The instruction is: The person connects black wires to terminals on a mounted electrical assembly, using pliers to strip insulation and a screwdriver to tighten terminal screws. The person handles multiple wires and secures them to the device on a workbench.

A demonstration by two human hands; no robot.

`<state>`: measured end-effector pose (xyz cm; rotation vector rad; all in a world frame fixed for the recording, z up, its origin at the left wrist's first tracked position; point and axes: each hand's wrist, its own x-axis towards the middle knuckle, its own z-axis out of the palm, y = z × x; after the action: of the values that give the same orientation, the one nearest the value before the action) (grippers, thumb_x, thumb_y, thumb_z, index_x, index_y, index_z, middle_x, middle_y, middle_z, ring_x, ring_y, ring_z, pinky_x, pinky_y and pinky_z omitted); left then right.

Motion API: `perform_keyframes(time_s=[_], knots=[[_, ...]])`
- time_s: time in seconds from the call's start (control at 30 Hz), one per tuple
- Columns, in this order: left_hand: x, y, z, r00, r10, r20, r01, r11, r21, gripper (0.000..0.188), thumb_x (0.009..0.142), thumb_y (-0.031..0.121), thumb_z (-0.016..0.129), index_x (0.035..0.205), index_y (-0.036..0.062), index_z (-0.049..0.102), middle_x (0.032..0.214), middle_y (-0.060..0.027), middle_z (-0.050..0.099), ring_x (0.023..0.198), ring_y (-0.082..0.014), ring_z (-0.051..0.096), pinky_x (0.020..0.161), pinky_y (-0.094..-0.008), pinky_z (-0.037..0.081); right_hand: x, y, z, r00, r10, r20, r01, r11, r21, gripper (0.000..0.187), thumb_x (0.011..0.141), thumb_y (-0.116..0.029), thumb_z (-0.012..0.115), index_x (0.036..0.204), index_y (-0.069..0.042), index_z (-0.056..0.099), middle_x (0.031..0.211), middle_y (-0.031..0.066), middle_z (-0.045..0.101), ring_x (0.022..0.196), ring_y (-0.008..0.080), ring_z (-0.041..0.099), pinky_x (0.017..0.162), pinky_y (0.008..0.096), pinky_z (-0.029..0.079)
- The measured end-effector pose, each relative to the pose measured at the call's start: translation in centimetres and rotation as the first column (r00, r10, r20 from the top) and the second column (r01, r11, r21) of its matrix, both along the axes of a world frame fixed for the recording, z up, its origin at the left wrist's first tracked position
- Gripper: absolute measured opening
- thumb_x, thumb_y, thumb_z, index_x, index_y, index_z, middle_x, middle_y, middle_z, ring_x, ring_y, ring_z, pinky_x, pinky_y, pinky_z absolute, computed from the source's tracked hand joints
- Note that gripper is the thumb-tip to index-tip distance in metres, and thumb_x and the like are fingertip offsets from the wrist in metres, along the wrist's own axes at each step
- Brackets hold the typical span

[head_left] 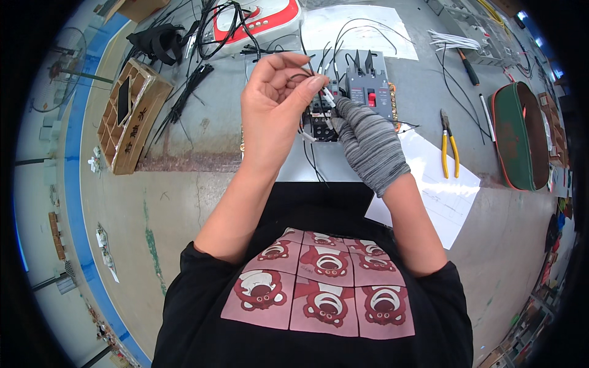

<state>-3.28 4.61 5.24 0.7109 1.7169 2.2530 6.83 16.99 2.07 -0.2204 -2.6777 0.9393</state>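
My bare left hand (276,101) is closed in a pinch on a thin black wire, thumb against the fingers. White sleeves (328,95) on the wiring show between my two hands. My right hand (371,144), in a grey striped knitted glove, is curled at those sleeves, with its fingertips partly hidden. Beneath my hands is a dark terminal block (324,127) with wires running into it. Beside it, a dark grey circuit breaker (368,86) with a red switch sits on the same metal mounting plate (294,162).
Yellow-handled pliers (450,147) and a white drawing sheet (435,190) lie to the right, with a green case (518,135) beyond. A wooden compartment box (132,116) and bundled black wires (184,92) are on the left. Behind stands a red-and-white device (264,18).
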Motion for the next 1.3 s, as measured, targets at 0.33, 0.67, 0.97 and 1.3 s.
perform_keyframes(time_s=[0.33, 0.67, 0.97, 1.3], knots=[[-0.3, 0.4, -0.3, 0.995, 0.073, -0.067, -0.071, 0.997, 0.029, 0.048, 0.086, 0.002, 0.065, 0.125, 0.0, 0.036, 0.092, -0.0101, 0.063, 0.081, -0.0117, 0.059, 0.077, -0.0256, 0.047, 0.6, 0.9, -0.8, 0.986, -0.037, -0.162, 0.008, 0.984, -0.176, 0.017, 0.087, -0.01, 0.063, 0.102, -0.002, 0.065, 0.089, 0.0131, 0.067, 0.076, 0.0251, 0.065, 0.069, 0.0339, 0.052], [4.6, -5.0, -5.0, 0.848, 0.166, -0.503, -0.348, 0.89, -0.293, 0.041, 0.081, 0.004, 0.069, 0.117, 0.005, 0.051, 0.106, -0.0098, 0.059, 0.093, -0.0152, 0.053, 0.079, -0.0301, 0.04, 7.2, -1.0, -3.7, 0.97, -0.243, 0.0, 0.199, 0.797, -0.57, 0.014, 0.089, -0.007, 0.06, 0.1, -0.003, 0.067, 0.079, 0.0118, 0.066, 0.07, 0.0223, 0.064, 0.067, 0.0307, 0.052], [3.5, -1.1, -6.0, 0.411, -0.092, -0.907, -0.533, 0.783, -0.321, 0.017, 0.07, 0.008, 0.076, 0.084, 0.014, 0.067, 0.085, 0.0029, 0.062, 0.082, -0.0171, 0.055, 0.076, -0.0316, 0.031, 5.0, 0.0, -2.8, 0.92, -0.234, -0.314, 0.309, 0.927, 0.212, 0.022, 0.07, -0.015, 0.074, 0.091, -0.014, 0.071, 0.091, 0.0036, 0.063, 0.083, 0.0253, 0.059, 0.079, 0.0398, 0.041], [4.0, -1.5, -7.1, 0.466, -0.087, -0.881, -0.511, 0.786, -0.348, 0.021, 0.07, 0.004, 0.075, 0.088, 0.0123, 0.067, 0.085, 0.0014, 0.062, 0.082, -0.0176, 0.056, 0.076, -0.0317, 0.032, 2.0, 1.4, -5.2, 0.932, -0.139, -0.335, 0.207, 0.963, 0.174, 0.019, 0.072, -0.019, 0.075, 0.09, -0.015, 0.072, 0.084, 0.0012, 0.063, 0.083, 0.0229, 0.059, 0.082, 0.0403, 0.041]])
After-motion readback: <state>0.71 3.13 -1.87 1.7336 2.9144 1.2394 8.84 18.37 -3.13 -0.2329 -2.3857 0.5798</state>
